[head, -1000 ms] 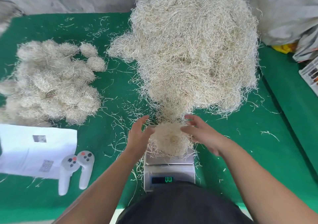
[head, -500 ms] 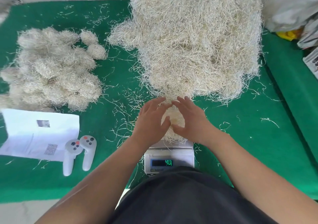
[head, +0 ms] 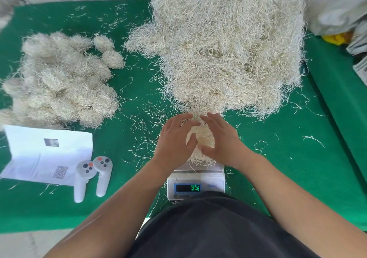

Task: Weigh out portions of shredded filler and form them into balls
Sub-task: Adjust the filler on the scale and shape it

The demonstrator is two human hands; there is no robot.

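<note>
1. A small pale wad of shredded filler sits on the steel pan of a small white digital scale at lower centre of the frame. The left hand and right hand cup it from either side, fingers spread and gently bent against the strands.
2. The scale's green digits are partly blurred and read roughly 45; its near edge is hidden behind the person's dark shirt.
3. Everything rests on a green felt-like table cover littered with loose strands; a grey wall shows along the top edge.
4. Touching the wad's far side, a large heap of loose straw-coloured filler fills upper centre, cut off at the top.
5. At left lies a cluster of finished fibre balls, its left side blurred.
6. Below it lie a white printed sheet and 2 white handheld controllers.
7. A grey plastic bag at upper right is cut off; its contents cannot be made out.
</note>
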